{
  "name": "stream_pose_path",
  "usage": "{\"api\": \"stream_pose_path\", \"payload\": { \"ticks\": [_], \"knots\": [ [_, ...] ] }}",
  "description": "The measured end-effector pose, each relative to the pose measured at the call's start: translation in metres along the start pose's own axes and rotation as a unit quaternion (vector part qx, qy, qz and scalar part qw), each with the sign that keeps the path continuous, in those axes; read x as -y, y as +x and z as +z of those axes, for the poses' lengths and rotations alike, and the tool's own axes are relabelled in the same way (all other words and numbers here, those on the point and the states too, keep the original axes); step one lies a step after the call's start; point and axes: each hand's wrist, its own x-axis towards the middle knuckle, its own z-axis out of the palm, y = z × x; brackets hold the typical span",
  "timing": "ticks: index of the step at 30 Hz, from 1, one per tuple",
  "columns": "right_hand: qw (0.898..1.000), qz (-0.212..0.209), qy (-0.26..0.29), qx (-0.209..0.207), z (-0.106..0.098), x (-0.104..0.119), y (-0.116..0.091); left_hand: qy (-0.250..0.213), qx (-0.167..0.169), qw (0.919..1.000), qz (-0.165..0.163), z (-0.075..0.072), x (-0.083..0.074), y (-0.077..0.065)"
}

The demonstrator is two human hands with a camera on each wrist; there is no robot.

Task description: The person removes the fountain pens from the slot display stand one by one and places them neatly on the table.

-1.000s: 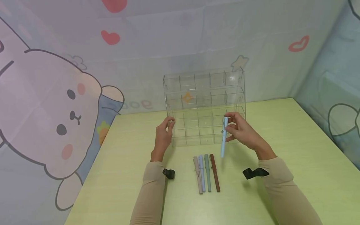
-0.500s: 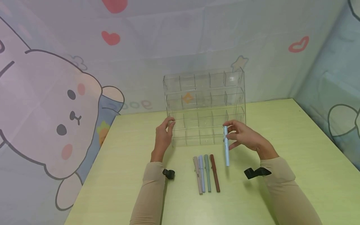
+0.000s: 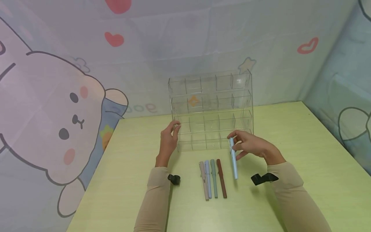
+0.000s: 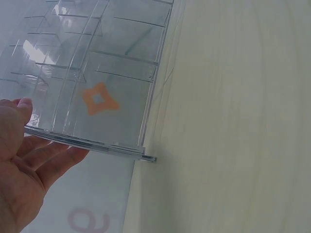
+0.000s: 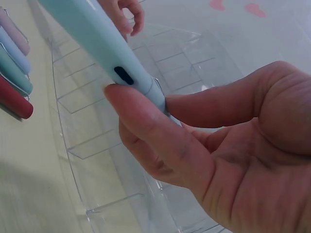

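A clear tiered acrylic display rack (image 3: 211, 124) with divided compartments stands at the back of the table. My left hand (image 3: 168, 140) holds its left side; in the left wrist view the thumb is on the inner face and the fingers (image 4: 60, 167) are behind the side panel. A light blue pen (image 3: 234, 162) is pinched between the thumb and fingers of my right hand (image 3: 249, 145), tilted, in front of the rack's lower right. The right wrist view shows the pen's barrel (image 5: 97, 43) with a dark oval window.
Side by side in front of the rack lie a grey-beige pen (image 3: 204, 183), a pale lavender-blue pen (image 3: 208, 180), a green pen (image 3: 214, 180) and a dark red pen (image 3: 221, 180). A patterned cloth (image 3: 145, 64) hangs behind the table (image 3: 121, 193).
My right hand has moved down and toward me with the light blue pen, away from the rack and beside the dark red pen. The left hand and rack have stayed put.
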Motion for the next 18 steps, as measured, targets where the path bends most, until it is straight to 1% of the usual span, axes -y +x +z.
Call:
{"api": "stream_pose_path", "payload": {
  "ticks": [4, 10, 18],
  "knots": [
    [1.0, 0.017, -0.012, 0.009, 0.003, -0.001, 0.001, -0.002, 0.001, 1.0, -0.001, -0.001, -0.001, -0.001],
    [0.998, 0.033, -0.03, 0.036, 0.011, -0.005, 0.005, -0.002, 0.0, 1.0, 0.004, -0.001, -0.002, -0.001],
    [0.995, 0.078, -0.035, 0.044, 0.022, -0.013, 0.014, -0.001, -0.003, 1.0, 0.007, -0.001, -0.001, -0.001]
  ]
}}
